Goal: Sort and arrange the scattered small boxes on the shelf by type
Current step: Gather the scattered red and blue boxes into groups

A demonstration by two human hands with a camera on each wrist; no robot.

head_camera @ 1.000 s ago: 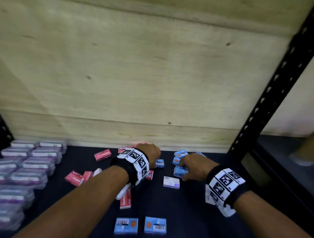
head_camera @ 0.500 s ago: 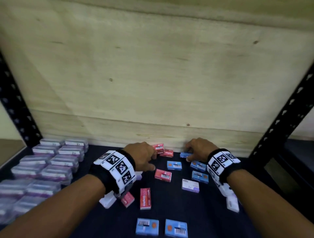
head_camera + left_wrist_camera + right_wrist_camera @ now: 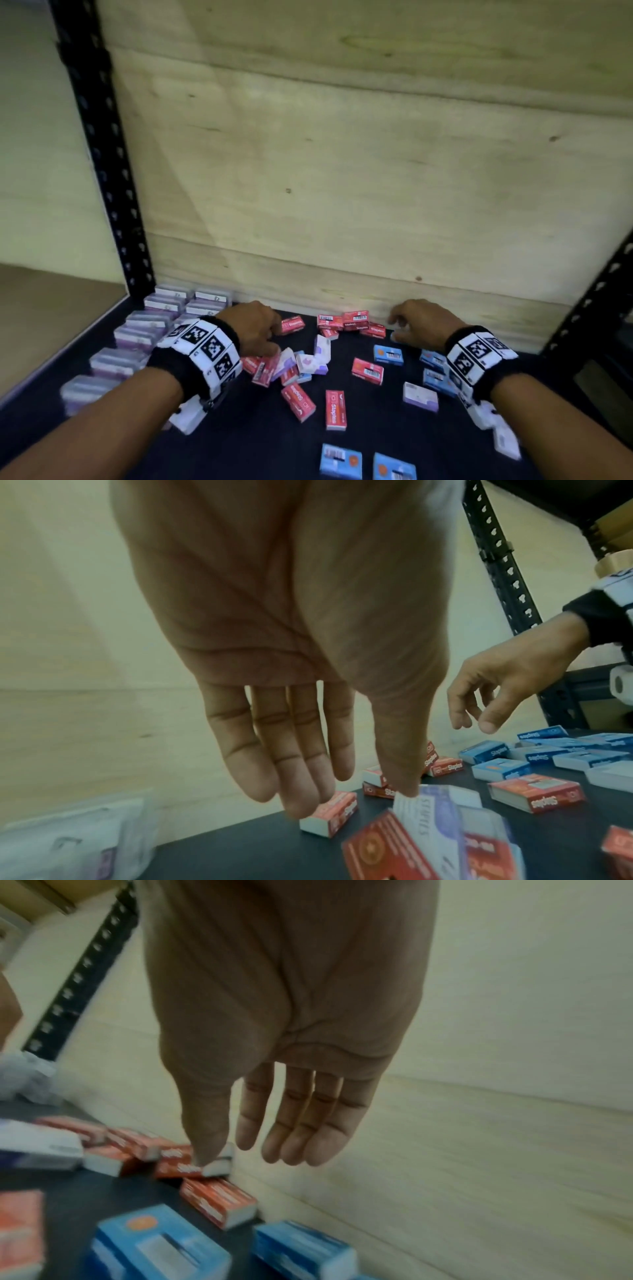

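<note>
Small staple boxes lie scattered on the dark shelf (image 3: pixel 359 442). Several red boxes (image 3: pixel 349 322) sit bunched against the back wall. My left hand (image 3: pixel 265 337) hangs open over a mixed heap of red, white and purple boxes (image 3: pixel 291 366). In the left wrist view its thumb tip touches a tilted white and purple box (image 3: pixel 431 821), and its fingertips (image 3: pixel 301 807) hover by a red box (image 3: pixel 330 818). My right hand (image 3: pixel 397 325) hangs open just right of the back red boxes (image 3: pixel 178 1161), holding nothing. Blue boxes (image 3: pixel 387 354) lie near the right wrist.
Stacked clear-wrapped purple packs (image 3: pixel 137 335) fill the left end of the shelf. Two blue boxes (image 3: pixel 340 460) lie at the front edge, with a lone purple box (image 3: pixel 420 396) and loose red boxes (image 3: pixel 335 409) mid-shelf. Black uprights (image 3: pixel 102 154) frame both sides; a plywood wall (image 3: pixel 342 205) closes the back.
The head view has swung left, bringing the left upright into sight. My left hand has shifted left onto the mixed heap. My right hand has stayed by the back wall.
</note>
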